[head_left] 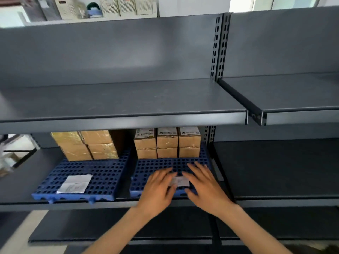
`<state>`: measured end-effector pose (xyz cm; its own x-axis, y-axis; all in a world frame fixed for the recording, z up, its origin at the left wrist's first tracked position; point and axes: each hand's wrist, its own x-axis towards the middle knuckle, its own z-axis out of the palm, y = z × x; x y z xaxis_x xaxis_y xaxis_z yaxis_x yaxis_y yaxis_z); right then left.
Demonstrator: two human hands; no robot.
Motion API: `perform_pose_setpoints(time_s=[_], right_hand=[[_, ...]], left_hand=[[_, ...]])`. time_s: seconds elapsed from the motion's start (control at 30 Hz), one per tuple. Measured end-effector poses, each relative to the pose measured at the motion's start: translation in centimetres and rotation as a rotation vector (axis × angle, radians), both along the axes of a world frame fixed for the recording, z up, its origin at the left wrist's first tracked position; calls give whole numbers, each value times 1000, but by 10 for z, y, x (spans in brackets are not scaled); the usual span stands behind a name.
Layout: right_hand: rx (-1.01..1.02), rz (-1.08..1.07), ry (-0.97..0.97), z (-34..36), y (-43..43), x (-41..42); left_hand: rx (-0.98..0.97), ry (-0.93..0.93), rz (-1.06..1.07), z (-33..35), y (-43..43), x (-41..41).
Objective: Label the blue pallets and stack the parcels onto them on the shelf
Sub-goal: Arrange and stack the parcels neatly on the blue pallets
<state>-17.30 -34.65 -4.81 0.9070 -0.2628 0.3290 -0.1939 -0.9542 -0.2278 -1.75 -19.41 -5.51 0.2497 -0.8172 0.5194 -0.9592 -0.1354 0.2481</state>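
Note:
Two blue perforated pallets lie side by side on the middle shelf [18, 191]. The left pallet [102, 176] carries a white paper label [75, 183] near its front and a few brown parcels [86, 145] at the back. The right pallet [156, 165] holds several brown parcels [167, 143] in two layers at the back. A white label [180, 181] lies on its front part. My left hand [157, 189] and my right hand [205, 186] press flat on that label from either side, fingers straight and spread, covering most of it.
A grey upper shelf [128, 99] overhangs the pallets. A second shelf bay [284, 162] continues to the right behind a slotted upright [220, 48]. A lower shelf [128, 224] sits below my arms. White boxes [126, 6] stand beyond the top of the rack.

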Motion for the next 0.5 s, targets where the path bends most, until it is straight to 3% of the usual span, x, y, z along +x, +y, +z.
perform_pose_setpoints(time_s=[0.1,0.27,0.5], right_hand=[[-81,-10,-27,-13,13,-12],[-28,-51,132,-28,19,-19],[-30,-70,-41,-41,22,-19]], left_hand=[[92,-21,34,-19,9,-17],[177,-120,126,-31,10,-27],[249,-54,187,-35,14,-35]])
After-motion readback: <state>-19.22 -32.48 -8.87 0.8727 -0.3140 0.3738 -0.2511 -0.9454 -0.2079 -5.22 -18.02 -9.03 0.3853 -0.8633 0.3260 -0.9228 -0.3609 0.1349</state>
